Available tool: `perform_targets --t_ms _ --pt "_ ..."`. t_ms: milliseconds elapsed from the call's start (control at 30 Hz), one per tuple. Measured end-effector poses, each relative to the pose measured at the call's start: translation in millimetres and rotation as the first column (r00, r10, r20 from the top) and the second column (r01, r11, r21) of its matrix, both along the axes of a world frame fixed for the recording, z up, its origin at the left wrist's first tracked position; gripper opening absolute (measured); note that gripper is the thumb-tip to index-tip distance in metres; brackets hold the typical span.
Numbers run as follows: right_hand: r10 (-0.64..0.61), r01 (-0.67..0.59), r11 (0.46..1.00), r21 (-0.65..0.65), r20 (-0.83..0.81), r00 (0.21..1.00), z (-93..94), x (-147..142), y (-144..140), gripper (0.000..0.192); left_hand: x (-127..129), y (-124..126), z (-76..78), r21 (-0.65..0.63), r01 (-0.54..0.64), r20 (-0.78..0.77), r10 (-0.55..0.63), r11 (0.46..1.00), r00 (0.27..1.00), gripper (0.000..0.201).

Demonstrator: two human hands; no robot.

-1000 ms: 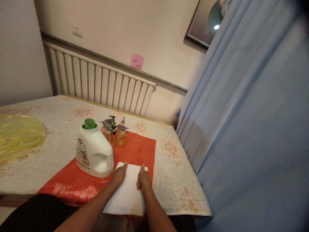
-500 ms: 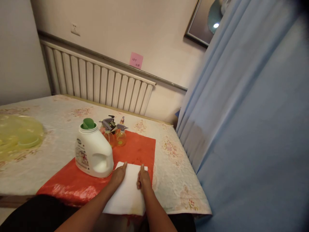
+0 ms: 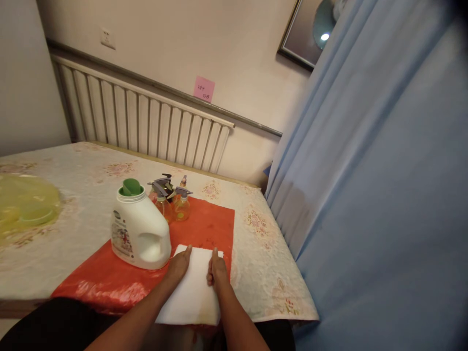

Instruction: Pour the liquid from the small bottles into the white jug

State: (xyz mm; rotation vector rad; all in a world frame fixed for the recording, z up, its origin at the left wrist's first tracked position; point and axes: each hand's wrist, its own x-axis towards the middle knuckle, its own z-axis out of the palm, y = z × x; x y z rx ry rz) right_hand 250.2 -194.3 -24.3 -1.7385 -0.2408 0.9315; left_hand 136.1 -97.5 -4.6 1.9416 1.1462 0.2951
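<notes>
A folded white cloth [image 3: 193, 292] lies on a red mat [image 3: 204, 226] at the near edge of the table. My left hand [image 3: 178, 265] rests flat on the cloth's left side, fingers pointing away from me. My right hand [image 3: 217, 268] lies flat on its right side. Neither hand grips anything. Just left of my left hand stands a white detergent jug [image 3: 141, 231] with a green cap. Behind it, small amber spray bottles [image 3: 171, 202] with grey triggers stand together on the mat.
The table has a floral cover [image 3: 263, 263]. A yellow translucent plastic item [image 3: 25, 207] lies at the far left. A white radiator [image 3: 146, 124] lines the wall behind. A blue curtain [image 3: 365, 195] hangs close on the right.
Only the view has drifted slightly left and up. Both hands stay flat on the white cloth in the same place.
</notes>
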Motion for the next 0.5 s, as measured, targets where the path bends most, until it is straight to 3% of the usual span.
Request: perform_targets --t_ms 500 --pt "0.005 -0.005 1.000 -0.010 0.006 1.000 -2.4 0.4 1.6 0.058 1.0 3.5 -2.7 -0.034 0.018 -0.011 -0.018 0.999 1.000 0.034"
